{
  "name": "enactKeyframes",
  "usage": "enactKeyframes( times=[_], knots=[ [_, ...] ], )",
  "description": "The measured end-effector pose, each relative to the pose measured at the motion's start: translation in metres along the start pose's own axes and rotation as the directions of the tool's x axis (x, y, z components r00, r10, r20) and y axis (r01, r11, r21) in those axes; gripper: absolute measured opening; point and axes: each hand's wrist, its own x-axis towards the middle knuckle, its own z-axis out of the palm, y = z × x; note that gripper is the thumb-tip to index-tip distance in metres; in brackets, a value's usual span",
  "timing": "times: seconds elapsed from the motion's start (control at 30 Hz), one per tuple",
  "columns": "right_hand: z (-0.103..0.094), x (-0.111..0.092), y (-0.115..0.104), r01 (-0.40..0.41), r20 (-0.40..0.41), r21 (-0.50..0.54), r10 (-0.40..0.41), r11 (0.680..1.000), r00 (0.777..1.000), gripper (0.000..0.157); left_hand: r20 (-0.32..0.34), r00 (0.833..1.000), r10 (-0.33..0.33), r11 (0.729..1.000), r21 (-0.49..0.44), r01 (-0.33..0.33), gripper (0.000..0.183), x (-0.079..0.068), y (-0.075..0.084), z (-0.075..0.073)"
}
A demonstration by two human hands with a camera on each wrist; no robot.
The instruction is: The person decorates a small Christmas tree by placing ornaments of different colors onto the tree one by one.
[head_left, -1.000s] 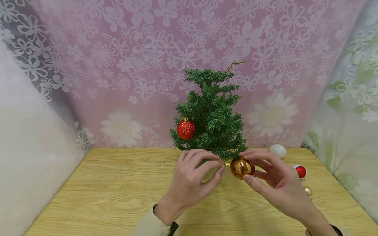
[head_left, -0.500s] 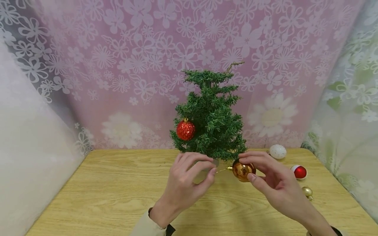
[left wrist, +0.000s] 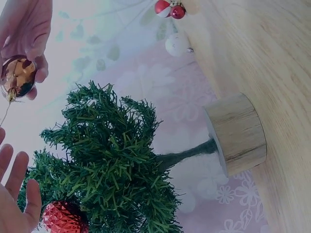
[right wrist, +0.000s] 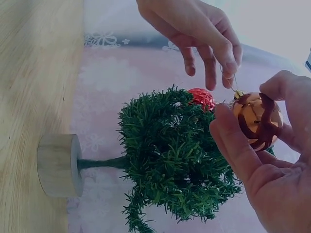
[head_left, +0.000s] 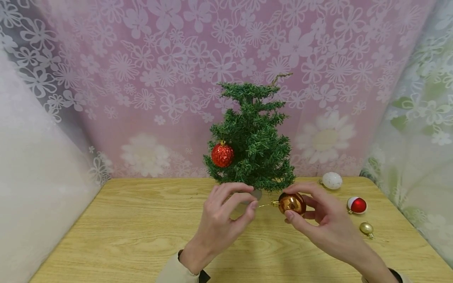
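Note:
A shiny copper-gold Christmas bauble [head_left: 292, 203] is held in my right hand [head_left: 327, 226], fingers above it and thumb below. Its gold cap points left, and a thin gold string [right wrist: 235, 82] runs from it to my left hand [head_left: 223, 224]. Thumb and index finger of the left hand pinch the string's loop, pulling it taut in the head view. Just behind both hands stands a small green artificial Christmas tree [head_left: 253, 141]. From its left side hangs a textured red bauble [head_left: 222, 154]. The tree's round wooden base [left wrist: 238, 134] shows in both wrist views.
On the table's right side lie a white speckled bauble [head_left: 332, 181], a red-and-white bauble [head_left: 357, 205] and a small gold bauble [head_left: 366, 228] with its string. The wooden table [head_left: 134, 228] ends at a pink flowered curtain [head_left: 170, 98] behind the tree.
The left hand has drawn left and slightly down from the bauble's cap, stretching the string out between the hands. The right hand has shifted its fingers slightly around the bauble.

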Motion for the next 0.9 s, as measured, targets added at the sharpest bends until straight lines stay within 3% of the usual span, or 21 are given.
enactKeyframes(
  times=[0.47,0.6,0.83,0.9],
  knots=[
    [0.004,-0.001,0.005,0.063,-0.005,-0.146,-0.065,0.987,0.998,0.046,0.019,0.999,-0.029,0.999,-0.038,0.029,0.010,-0.005,0.001,0.001],
    [0.004,0.000,0.004,0.058,0.009,-0.222,-0.057,0.973,0.998,0.047,0.029,1.000,0.000,0.999,-0.038,0.001,0.009,-0.006,0.000,0.003],
    [0.010,0.002,0.010,0.219,0.063,-0.244,-0.210,0.945,0.976,0.046,0.018,0.998,0.065,0.998,-0.006,-0.065,0.014,-0.007,0.001,0.006],
    [0.012,0.002,0.011,0.228,0.080,-0.251,-0.214,0.941,0.973,0.043,0.019,0.997,0.069,0.998,0.001,-0.069,0.015,-0.008,0.002,0.006]
  ],
)
